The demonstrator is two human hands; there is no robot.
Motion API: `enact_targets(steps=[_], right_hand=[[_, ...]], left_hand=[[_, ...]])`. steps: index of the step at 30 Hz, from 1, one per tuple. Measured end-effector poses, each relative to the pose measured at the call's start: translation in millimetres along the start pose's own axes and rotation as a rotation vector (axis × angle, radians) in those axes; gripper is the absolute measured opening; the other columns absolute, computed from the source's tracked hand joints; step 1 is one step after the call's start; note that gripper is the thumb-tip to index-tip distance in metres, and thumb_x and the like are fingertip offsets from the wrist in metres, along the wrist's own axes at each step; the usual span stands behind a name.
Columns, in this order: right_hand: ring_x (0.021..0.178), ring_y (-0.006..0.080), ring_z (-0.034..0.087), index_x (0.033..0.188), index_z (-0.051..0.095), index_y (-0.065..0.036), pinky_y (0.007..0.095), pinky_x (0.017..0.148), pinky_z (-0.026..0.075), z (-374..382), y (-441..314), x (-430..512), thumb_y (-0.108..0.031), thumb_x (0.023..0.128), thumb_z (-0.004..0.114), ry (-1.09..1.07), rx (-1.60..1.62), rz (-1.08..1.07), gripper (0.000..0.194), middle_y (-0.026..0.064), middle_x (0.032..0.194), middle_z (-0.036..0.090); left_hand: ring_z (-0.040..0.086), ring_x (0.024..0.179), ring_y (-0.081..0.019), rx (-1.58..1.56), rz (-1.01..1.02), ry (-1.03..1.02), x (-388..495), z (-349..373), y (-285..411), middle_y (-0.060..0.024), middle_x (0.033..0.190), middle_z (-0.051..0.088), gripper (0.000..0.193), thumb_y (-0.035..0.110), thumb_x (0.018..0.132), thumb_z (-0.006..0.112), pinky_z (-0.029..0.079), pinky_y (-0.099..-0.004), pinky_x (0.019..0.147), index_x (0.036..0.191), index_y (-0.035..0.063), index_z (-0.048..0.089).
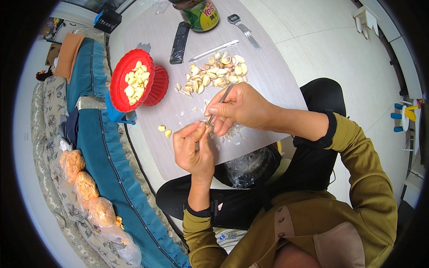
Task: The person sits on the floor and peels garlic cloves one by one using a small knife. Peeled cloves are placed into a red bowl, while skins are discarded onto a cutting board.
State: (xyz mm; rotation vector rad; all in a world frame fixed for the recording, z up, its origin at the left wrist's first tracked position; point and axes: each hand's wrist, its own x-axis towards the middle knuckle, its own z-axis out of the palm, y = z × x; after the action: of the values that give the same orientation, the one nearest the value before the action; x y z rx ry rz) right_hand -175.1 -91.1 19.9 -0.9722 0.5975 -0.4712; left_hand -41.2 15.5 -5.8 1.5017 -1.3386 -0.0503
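My right hand [241, 106] grips a thin metal tool [226, 93], possibly a small blade or tweezers. Its tip meets what my left hand [193, 147] pinches, apparently a garlic clove [208, 127], mostly hidden by the fingers. Beyond my hands, a pile of unpeeled garlic cloves [214, 72] lies on the table [161, 157]. Papery garlic skins [231, 134] are scattered under and beside my right hand. Left of my left hand rest two peeled cloves [165, 131]. More peeled cloves [136, 82] fill part of a red footed dish [117, 95], which appears tipped on its side.
Behind the pile lie a white pen [213, 50], a black remote control [179, 43] and a metal-band wristwatch [244, 31]. A green-labelled jar [200, 16] stands at the back. Below the table edge is a plastic-lined bin [251, 165]. A sofa [110, 187] runs along the left.
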Motion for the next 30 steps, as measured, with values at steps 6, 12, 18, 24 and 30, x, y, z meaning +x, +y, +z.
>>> enact_targets(steps=[6, 12, 18, 24, 30], right_hand=[[0.054, 0.0170, 0.064, 0.089, 0.063, 0.010, 0.0242, 0.051, 0.053, 2.7, 1.0, -3.7, -0.009, 0.089, 0.056, 0.060, -0.023, -0.088, 0.020, 0.0155, 0.064, 0.064], [0.050, 0.0152, 0.063, 0.083, 0.064, 0.009, 0.0240, 0.047, 0.051, 7.5, -0.7, -4.8, -0.007, 0.088, 0.055, 0.127, -0.134, -0.180, 0.018, 0.0135, 0.060, 0.062], [0.048, 0.0132, 0.062, 0.076, 0.065, 0.004, 0.0254, 0.046, 0.049, 10.7, 2.8, -2.4, -0.005, 0.080, 0.057, 0.271, -0.344, -0.346, 0.013, 0.0113, 0.056, 0.062], [0.048, 0.0137, 0.061, 0.075, 0.066, 0.004, 0.0260, 0.049, 0.048, 5.4, 7.5, 4.4, -0.006, 0.077, 0.059, 0.362, -0.736, -0.784, 0.012, 0.0121, 0.055, 0.061], [0.055, 0.0088, 0.061, 0.089, 0.066, 0.005, 0.0217, 0.051, 0.051, -7.8, -0.3, 5.3, -0.006, 0.086, 0.060, 0.174, -0.348, -0.176, 0.013, 0.0080, 0.067, 0.065]], left_hand=[[0.061, 0.076, -0.0168, -0.010, 0.004, -0.020, -0.4, 3.1, 0.4, -0.0103, 0.087, 0.061, 0.014, -0.007, 0.073, 0.072, 0.051, -0.0247, 0.064, 0.084, -0.0001, 0.067], [0.059, 0.077, -0.0124, -0.205, -0.208, -0.058, -2.7, 4.5, 0.8, -0.0093, 0.093, 0.058, 0.010, -0.006, 0.077, 0.069, 0.050, -0.0223, 0.064, 0.085, -0.0014, 0.064], [0.062, 0.082, -0.0139, -0.478, -0.361, -0.061, -2.6, 3.9, -4.1, -0.0105, 0.096, 0.058, 0.010, -0.007, 0.080, 0.065, 0.053, -0.0230, 0.070, 0.088, -0.0039, 0.061], [0.064, 0.083, -0.0173, -0.947, -0.713, -0.051, 0.2, -3.0, -12.5, -0.0125, 0.100, 0.059, 0.013, -0.001, 0.088, 0.057, 0.057, -0.0276, 0.077, 0.100, -0.0047, 0.057], [0.064, 0.082, -0.0167, -1.125, -0.942, -0.051, 5.5, -10.3, -19.0, -0.0136, 0.100, 0.061, 0.022, 0.004, 0.092, 0.054, 0.058, -0.0275, 0.076, 0.111, -0.0055, 0.054]])
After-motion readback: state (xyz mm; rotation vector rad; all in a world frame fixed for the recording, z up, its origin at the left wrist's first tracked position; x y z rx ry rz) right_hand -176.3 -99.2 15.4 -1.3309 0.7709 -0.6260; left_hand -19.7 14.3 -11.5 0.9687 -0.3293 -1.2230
